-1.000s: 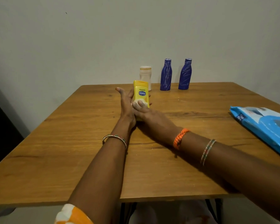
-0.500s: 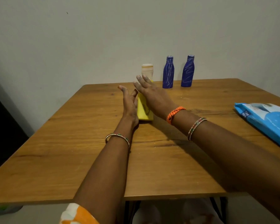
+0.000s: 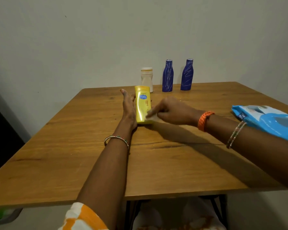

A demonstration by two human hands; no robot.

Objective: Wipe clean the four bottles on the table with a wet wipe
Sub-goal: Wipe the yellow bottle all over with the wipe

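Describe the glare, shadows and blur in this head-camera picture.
Head view: a bright glare streak runs down the yellow bottle; the right hand and its arm cast a dark shadow on the table; the wet wipe is smeared by motion blur; the table's edges bow with wide-angle distortion.

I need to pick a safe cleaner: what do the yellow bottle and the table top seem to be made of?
The yellow bottle looks like glossy plastic: a bright streak of light runs down its side. The table top looks like wood or a wood-look laminate with a satin finish, showing grain and dark knots; which one, I cannot tell.
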